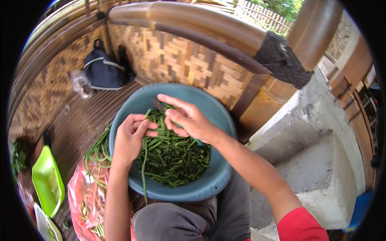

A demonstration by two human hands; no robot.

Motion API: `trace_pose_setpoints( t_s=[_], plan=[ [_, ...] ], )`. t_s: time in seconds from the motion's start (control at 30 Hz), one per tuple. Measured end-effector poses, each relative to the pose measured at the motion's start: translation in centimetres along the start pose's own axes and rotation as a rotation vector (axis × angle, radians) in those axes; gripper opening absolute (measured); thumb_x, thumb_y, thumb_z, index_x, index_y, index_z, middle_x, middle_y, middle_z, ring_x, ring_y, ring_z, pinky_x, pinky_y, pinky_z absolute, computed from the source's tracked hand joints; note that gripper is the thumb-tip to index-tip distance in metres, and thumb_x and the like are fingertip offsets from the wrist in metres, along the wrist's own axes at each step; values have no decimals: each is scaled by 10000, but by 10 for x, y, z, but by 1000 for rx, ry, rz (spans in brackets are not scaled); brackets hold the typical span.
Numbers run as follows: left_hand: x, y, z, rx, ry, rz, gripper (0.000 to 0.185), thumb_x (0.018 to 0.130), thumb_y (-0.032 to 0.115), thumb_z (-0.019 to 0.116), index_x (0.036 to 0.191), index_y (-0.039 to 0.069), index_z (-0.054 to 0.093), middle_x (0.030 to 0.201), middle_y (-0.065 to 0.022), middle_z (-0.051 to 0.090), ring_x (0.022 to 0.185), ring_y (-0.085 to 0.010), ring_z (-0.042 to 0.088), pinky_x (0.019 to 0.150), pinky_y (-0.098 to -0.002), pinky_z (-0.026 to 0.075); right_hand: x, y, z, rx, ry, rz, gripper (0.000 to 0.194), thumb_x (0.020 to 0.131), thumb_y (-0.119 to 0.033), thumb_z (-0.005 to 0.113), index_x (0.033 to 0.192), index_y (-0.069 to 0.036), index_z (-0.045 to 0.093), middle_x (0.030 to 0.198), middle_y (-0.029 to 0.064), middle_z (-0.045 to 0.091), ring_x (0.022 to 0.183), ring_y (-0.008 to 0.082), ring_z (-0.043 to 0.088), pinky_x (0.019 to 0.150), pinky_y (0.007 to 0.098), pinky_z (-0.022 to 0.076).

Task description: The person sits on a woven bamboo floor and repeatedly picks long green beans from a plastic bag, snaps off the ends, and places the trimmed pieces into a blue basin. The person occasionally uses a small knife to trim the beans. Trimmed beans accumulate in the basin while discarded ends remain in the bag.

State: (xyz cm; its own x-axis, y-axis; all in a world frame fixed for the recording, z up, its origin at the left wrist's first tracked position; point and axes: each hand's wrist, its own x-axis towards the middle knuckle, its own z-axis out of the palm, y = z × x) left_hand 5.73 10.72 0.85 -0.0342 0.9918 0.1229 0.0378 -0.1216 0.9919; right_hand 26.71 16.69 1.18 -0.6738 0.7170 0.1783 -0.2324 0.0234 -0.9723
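My left hand (132, 135) pinches a long green bean (145, 168) between thumb and fingers. One end pokes up above the fingers, and the rest hangs over the near rim of a blue-grey plastic basin (221, 126). In my right hand (188, 120) is a small knife with a green handle (197, 141); its blurred blade points toward the bean, apart from it as far as I can tell. My right index finger is stretched out. Below both hands, many short cut bean pieces (178, 159) fill the bottom of the basin.
Uncut long beans (98, 147) lie left of the basin by a red plastic bag (87, 195). A lime-green tray (48, 180) is farther left. A dark backpack (104, 72) leans at the woven bamboo wall (181, 57). Concrete steps (307, 168) drop away at right.
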Motion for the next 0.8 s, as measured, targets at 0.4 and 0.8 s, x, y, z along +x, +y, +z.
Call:
trace_pose_setpoints(
  t_s=[0.4,0.8],
  plan=[
    [-4,0,-1,-30,-128,50,125,1038,84,532,1105,-20,544,893,-92,700,749,-145,679,700,-251,530,0,-3,8,-131,-42,137,492,1050,-211,552,1493,-37,432,795,6,577,545,29,429,467,187,355],
    [-9,-1,-3,10,-161,44,138,1030,71,542,1123,-20,588,895,-39,659,796,-86,606,709,-245,494,-2,-6,8,-183,24,76,473,1059,-256,532,1476,-43,460,793,11,568,537,26,412,478,177,356]
  ],
)
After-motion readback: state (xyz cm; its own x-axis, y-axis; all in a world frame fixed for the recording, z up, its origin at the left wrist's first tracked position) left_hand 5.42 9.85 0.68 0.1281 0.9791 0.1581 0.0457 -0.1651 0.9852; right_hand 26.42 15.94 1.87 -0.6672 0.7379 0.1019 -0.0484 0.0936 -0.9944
